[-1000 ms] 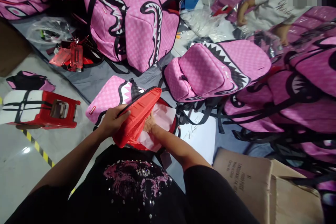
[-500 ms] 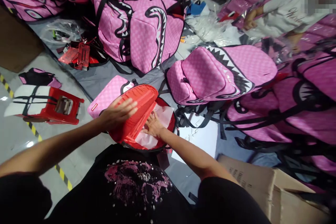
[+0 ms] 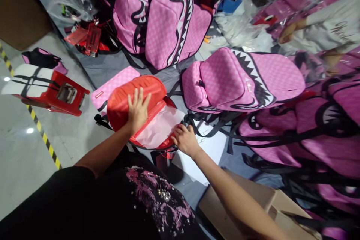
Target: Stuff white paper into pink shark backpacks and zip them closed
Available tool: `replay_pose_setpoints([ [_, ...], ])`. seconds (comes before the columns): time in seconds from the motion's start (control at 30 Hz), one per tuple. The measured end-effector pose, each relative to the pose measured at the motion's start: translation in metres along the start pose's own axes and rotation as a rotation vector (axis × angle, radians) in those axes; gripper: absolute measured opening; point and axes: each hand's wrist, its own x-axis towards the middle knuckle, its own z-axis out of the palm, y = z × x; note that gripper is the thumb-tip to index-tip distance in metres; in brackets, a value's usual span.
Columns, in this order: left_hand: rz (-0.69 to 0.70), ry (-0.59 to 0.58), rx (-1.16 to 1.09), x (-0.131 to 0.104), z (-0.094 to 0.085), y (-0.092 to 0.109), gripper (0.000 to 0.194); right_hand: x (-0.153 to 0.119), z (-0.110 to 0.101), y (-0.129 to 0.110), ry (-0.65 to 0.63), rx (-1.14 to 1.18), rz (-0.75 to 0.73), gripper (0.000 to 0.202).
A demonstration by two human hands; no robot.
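Observation:
An unzipped pink backpack (image 3: pixel 115 82) lies in front of me, its red-lined flap (image 3: pixel 120 99) folded back to the left. Flat against that lining rests my left hand (image 3: pixel 137 110), fingers spread. White tissue paper (image 3: pixel 159 125) covers the inside of the main compartment. My right hand (image 3: pixel 185 139) has its fingers curled over the right rim of the opening. A red tag hangs below the bag's near edge, partly in shadow.
A pink shark-mouth backpack (image 3: pixel 222 78) lies to the right, and others stand behind. Several more pile up at far right beside a cardboard box (image 3: pixel 239 198). A red-and-white stool (image 3: pixel 47 88) is on the left floor. A co-worker's sleeve (image 3: pixel 334 26) shows at upper right.
My right hand has come out of the compartment to its right rim. The left hand has shifted right onto the red lining. The paper lies more exposed, and the view has turned slightly.

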Motion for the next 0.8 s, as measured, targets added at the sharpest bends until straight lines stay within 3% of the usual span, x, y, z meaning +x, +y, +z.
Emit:
replay_pose_setpoints([
  [0.1,-0.247,0.018,-0.002,0.016,0.003,-0.008,0.049,0.011,-0.01,0.004,-0.143,-0.067,-0.077,0.043],
  [0.17,-0.248,0.035,0.016,0.02,0.005,-0.006,0.05,0.02,-0.013,0.007,-0.199,-0.08,-0.121,0.046],
  [0.3,0.109,0.106,-0.027,0.001,0.015,0.012,0.046,0.032,-0.008,0.008,-0.272,-0.08,-0.169,0.051],
  [0.33,0.229,0.047,-0.067,-0.006,0.019,0.014,0.043,0.034,-0.007,0.007,-0.284,-0.083,-0.175,0.051],
  [0.43,0.514,-0.274,-0.175,-0.019,0.029,0.015,0.039,0.039,-0.004,-0.003,-0.325,-0.042,-0.179,0.052],
  [0.5,0.476,-0.333,-0.191,-0.02,0.032,0.016,0.043,0.041,-0.003,-0.013,-0.377,0.002,-0.155,0.053],
  [0.63,0.148,-0.029,-0.109,-0.006,0.034,0.029,0.048,0.04,-0.004,-0.029,-0.52,0.03,-0.082,0.054],
  [0.7,0.13,0.027,-0.06,0.0,0.037,0.035,0.048,0.039,-0.003,-0.032,-0.544,0.069,-0.098,0.054],
  [0.8,0.208,-0.045,-0.044,0.001,0.046,0.035,0.043,0.047,0.001,-0.033,-0.569,0.137,-0.192,0.059],
])
